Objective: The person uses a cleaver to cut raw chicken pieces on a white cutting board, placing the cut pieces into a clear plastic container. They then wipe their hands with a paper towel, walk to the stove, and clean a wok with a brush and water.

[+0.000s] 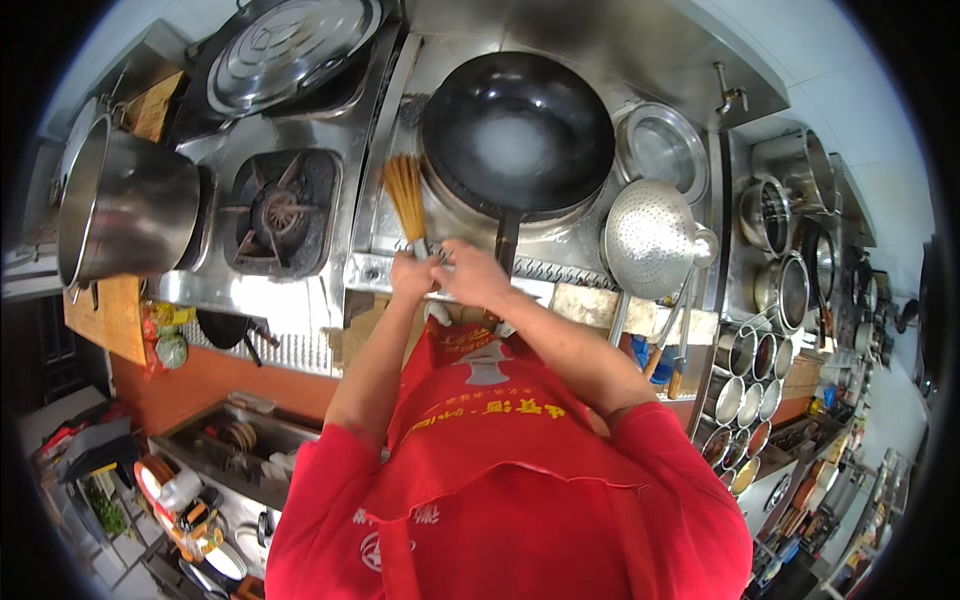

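A bamboo wok brush stands bristles-up just left of a black wok. My left hand is closed around the brush's wrapped grey handle. Against it rests my right hand, its fingers meeting the left hand near the handle. Whether the right fingers also hold the brush is hidden. The wok sits on the range, its dark inside shiny with a pale patch at the bottom. Its long handle points toward me, just beyond my right hand.
A perforated skimmer and a metal basin lie right of the wok. On the left are a gas burner, a deep steel pot and a lidded pan. Several seasoning containers stand at right, below a wall tap.
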Action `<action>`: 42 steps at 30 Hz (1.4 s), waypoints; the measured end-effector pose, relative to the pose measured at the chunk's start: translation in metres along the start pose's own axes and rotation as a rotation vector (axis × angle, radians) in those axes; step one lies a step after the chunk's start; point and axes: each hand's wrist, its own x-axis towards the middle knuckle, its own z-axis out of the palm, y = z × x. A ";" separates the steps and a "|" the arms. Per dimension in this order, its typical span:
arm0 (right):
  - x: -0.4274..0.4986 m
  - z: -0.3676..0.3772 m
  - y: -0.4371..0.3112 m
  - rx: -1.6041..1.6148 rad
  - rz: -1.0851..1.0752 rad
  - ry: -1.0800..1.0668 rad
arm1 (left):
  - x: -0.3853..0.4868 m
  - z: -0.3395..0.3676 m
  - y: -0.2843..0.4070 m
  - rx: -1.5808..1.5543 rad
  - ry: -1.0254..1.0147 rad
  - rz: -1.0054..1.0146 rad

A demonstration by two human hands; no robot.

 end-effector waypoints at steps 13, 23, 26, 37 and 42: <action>-0.009 -0.102 0.068 0.592 0.189 0.356 | -0.101 -0.042 0.071 0.050 0.037 0.881; 0.070 -0.170 0.089 0.166 0.457 0.171 | -0.009 -0.066 -0.085 0.310 0.306 0.449; 0.056 -0.209 0.115 -0.143 0.478 0.012 | 0.004 -0.062 -0.093 0.263 0.281 0.477; 0.054 -0.207 0.083 -0.034 0.471 -0.113 | 0.000 -0.092 -0.093 0.213 0.303 0.538; 0.058 -0.257 0.105 -0.698 0.390 0.189 | -0.035 -0.122 -0.083 -0.089 0.162 0.509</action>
